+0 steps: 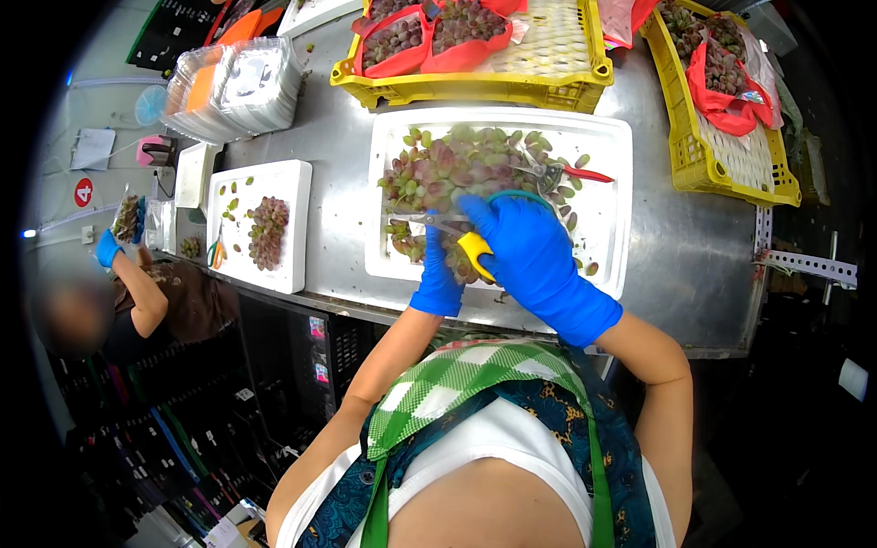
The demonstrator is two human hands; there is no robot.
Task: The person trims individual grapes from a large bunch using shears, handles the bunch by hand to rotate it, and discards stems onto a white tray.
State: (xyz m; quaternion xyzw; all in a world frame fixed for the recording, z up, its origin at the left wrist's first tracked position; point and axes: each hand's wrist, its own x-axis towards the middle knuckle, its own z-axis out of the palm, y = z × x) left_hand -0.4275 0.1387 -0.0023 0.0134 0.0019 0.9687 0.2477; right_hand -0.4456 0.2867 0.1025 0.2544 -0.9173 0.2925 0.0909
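Note:
Both my hands wear blue gloves over a white foam tray (620, 205) heaped with red and green grapes (455, 161). My right hand (524, 250) grips scissors (474, 252) with a yellow and teal handle; their blades point left across the bunch. Just below the blades, my left hand (438, 270) is upright against the grapes at the tray's near side. Its fingers are partly hidden, so I cannot tell what it grips. Red-handled pruning shears (586, 174) lie on the grapes at the right of the tray, beyond my right hand.
Yellow crates (473, 89) with red-wrapped grapes stand behind and at the right. Stacked clear plastic containers (240, 89) are at the back left. Left of my tray, a smaller foam tray (296, 226) holds a grape bunch and scissors (217, 252). A gloved co-worker (140, 294) holds a bag of grapes.

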